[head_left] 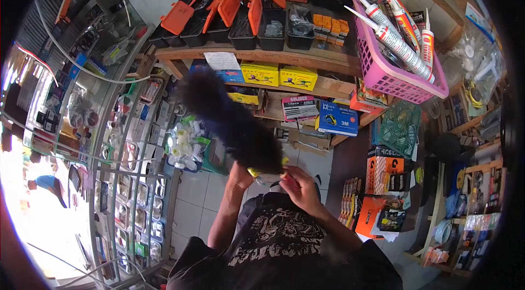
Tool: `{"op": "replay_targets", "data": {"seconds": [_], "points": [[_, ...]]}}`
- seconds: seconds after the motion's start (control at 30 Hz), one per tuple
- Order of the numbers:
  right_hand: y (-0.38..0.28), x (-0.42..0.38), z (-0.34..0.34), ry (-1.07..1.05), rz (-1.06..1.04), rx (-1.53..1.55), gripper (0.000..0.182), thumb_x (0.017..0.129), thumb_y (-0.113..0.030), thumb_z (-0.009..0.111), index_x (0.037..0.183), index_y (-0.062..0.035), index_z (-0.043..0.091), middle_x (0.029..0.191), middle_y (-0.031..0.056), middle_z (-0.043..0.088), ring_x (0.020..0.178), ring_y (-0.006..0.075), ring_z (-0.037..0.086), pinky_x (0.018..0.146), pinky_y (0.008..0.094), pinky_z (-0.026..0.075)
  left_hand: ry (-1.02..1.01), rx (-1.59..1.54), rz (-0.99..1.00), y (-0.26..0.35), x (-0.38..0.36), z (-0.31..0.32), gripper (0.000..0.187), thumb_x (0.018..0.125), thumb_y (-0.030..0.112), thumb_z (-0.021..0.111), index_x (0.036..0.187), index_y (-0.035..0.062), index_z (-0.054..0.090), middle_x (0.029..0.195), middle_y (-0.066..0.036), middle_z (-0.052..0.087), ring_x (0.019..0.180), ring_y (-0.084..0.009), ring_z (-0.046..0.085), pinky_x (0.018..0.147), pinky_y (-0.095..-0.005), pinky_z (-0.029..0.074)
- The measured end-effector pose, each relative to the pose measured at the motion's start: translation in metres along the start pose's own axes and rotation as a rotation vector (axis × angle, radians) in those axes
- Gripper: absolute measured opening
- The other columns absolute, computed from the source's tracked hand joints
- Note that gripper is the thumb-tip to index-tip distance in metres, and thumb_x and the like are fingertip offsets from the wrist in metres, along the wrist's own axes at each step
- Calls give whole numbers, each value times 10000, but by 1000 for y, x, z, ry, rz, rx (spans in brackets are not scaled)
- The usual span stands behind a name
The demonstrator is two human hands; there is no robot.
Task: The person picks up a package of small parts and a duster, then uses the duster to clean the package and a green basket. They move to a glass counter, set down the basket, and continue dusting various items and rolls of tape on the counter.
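Note:
A dark, fluffy duster point(240, 126) stretches up and left from in front of my chest, its far end smeared by motion. My right hand point(302, 190) is closed at its near end, around a short red piece that looks like the handle. Close by on the left, my left hand point(240, 175) is curled against a small yellow-and-clear item point(262, 175), perhaps a packet. The duster hides part of the left fingers and most of that item.
Black bins with orange lids point(240, 22) line the wooden shelf point(328, 61) ahead. A pink basket point(404, 79) holds sealant tubes point(396, 44). Boxed goods point(298, 75) fill the lower shelf. Glass display shelving point(128, 175) stands left; orange boxes point(383, 175) sit right.

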State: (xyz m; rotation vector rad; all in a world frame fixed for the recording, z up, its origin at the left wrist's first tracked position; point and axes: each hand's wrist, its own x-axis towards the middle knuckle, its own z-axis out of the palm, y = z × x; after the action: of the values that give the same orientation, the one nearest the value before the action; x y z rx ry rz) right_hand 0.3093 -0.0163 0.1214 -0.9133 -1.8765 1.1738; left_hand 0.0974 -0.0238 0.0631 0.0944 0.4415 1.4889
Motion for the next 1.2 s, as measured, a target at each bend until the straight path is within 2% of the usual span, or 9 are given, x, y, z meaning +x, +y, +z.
{"op": "replay_targets", "data": {"seconds": [0.27, 0.4, 0.5, 0.57, 0.63, 0.87, 0.97, 1.1, 1.2], "points": [[38, -40, -25, -67, 199, -11, 259, 924, -251, 609, 983, 1, 629, 716, 94, 617, 612, 146, 566, 597, 279, 448, 269, 124, -3, 22, 4, -24, 384, 994, 439, 397, 1090, 95, 537, 911, -48, 616, 757, -196, 627, 650, -334, 532], [41, -23, -18, -34, 264, -11, 271, 928, -277, 598, 969, -11, 633, 693, 111, 597, 592, 175, 553, 589, 295, 443, -9, 184, -234, -19, 2, -22, 448, 1010, 431, 348, 1292, 109, 482, 1135, -67, 600, 946, -213, 617, 799, -378, 533], [33, -21, -19, -29, 255, -30, 277, 926, -292, 597, 971, -21, 635, 688, 119, 588, 570, 198, 539, 578, 304, 442, 175, 204, -70, -2, 7, 5, 440, 1003, 415, 375, 1299, 105, 475, 1136, -73, 594, 958, -215, 611, 807, -377, 532], [36, -29, -21, -71, 279, -71, 280, 924, -297, 598, 973, -24, 635, 688, 125, 583, 558, 210, 531, 572, 308, 442, -370, 12, 28, 34, 33, -69, 428, 1005, 370, 369, 1290, 68, 475, 1214, -118, 567, 1051, -245, 589, 892, -387, 506], [52, -52, -20, -157, 227, -179, 278, 915, -302, 606, 956, -28, 634, 666, 131, 568, 530, 246, 527, 546, 322, 433, 133, 111, 225, 52, 27, 19, 438, 990, 414, 408, 1220, 66, 539, 1122, -88, 614, 1029, -218, 601, 948, -389, 478], [28, -35, -27, -183, 303, -164, 277, 912, -297, 607, 952, -25, 643, 726, 171, 624, 638, 299, 639, 586, 349, 483, 121, 467, 204, 19, 17, 23, 449, 969, 354, 452, 1309, 64, 495, 1269, -88, 570, 1133, -245, 554, 1025, -414, 418], [33, -23, -19, -60, 189, -62, 274, 916, -296, 605, 949, -27, 644, 753, 164, 646, 669, 278, 660, 596, 351, 489, 130, 167, 22, 4, 27, -9, 425, 961, 305, 450, 1301, 56, 505, 1244, -88, 586, 1115, -241, 565, 1010, -413, 432], [49, -46, -15, -88, 206, 23, 298, 918, -311, 603, 985, -25, 652, 756, 145, 658, 679, 258, 666, 610, 347, 491, 2, 379, 319, 52, 43, -7, 406, 958, 299, 427, 1271, 65, 535, 1230, -95, 590, 1092, -251, 572, 969, -422, 459], [51, -61, -13, -125, 340, 11, 319, 914, -334, 602, 1026, -39, 641, 774, 128, 655, 692, 229, 650, 640, 318, 490, 246, 543, 446, 64, 55, -40, 383, 955, 280, 426, 1232, 45, 550, 1214, -105, 593, 1066, -271, 578, 958, -417, 465]]}}
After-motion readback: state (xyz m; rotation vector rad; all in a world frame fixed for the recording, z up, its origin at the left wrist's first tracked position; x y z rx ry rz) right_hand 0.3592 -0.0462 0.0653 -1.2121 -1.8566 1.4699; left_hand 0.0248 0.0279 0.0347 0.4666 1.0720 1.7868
